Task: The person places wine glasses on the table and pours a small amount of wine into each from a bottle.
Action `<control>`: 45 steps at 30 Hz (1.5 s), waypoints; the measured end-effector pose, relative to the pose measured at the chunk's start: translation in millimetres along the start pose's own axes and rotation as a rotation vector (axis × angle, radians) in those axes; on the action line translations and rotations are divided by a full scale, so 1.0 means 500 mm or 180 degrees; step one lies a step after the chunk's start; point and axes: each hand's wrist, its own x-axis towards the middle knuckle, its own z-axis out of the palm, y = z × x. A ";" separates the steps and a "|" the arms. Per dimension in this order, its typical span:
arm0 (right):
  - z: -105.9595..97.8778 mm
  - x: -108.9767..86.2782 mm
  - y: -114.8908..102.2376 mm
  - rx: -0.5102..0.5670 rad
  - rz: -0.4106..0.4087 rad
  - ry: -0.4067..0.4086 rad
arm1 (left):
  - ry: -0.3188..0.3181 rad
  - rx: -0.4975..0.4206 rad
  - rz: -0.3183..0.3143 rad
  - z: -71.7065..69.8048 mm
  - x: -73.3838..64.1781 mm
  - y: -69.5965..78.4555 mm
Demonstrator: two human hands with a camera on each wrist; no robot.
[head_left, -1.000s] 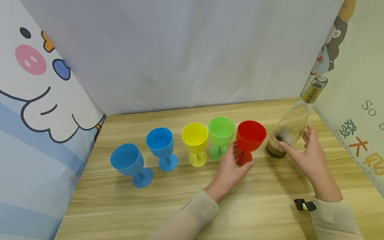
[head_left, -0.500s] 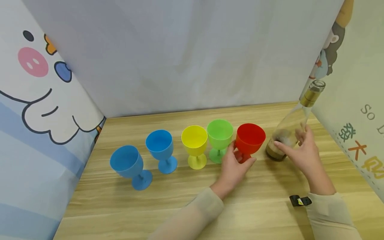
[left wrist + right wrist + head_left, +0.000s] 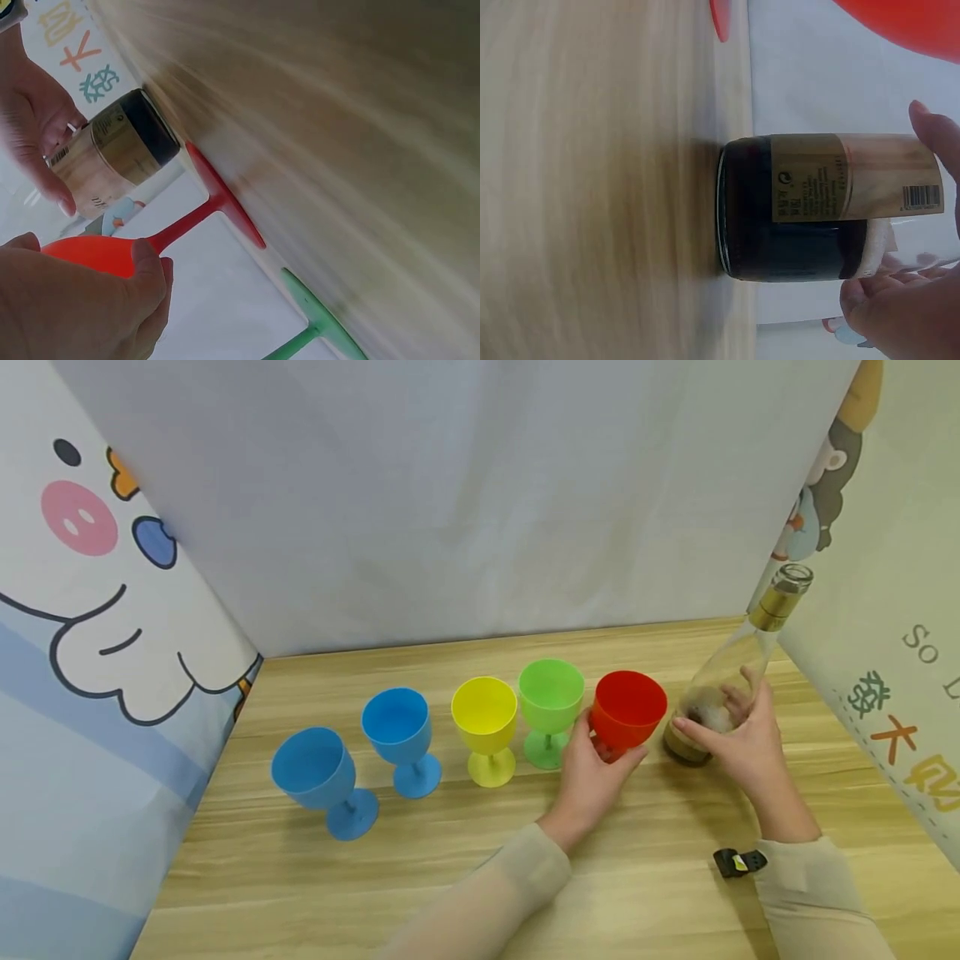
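Note:
My left hand holds the red goblet low on its bowl, thumb in front and fingers behind. The left wrist view shows the fingertips where bowl meets stem, with the round foot below. On the right, my right hand is wrapped round the lower part of a clear glass wine bottle with a gold neck band. Dark liquid fills its bottom, beside a paper label. The thumb lies along the label side; the other fingers show through the glass. The bottle stands upright and uncapped.
A green goblet stands just left of the red one, followed by a yellow goblet and two blue ones, the nearer blue goblet farthest left. They stand on a wooden table. A pale cloth wall rises behind.
My right hand has moved left and come round the bottle. My left hand has moved slightly right and its fingers have drawn in on the red goblet. The other goblets keep their places.

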 end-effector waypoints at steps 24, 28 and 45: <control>0.006 0.004 0.003 -0.0229 -0.0115 0.0247 | -0.0068 0.0302 0.0202 0.007 0.017 0.001; -0.003 -0.005 -0.002 -0.0361 -0.0095 0.0238 | -0.0044 0.0443 0.0240 0.004 0.015 0.003; -0.078 -0.055 -0.038 -0.0626 -0.0287 0.0201 | -0.0270 0.0490 0.0263 -0.007 -0.008 0.029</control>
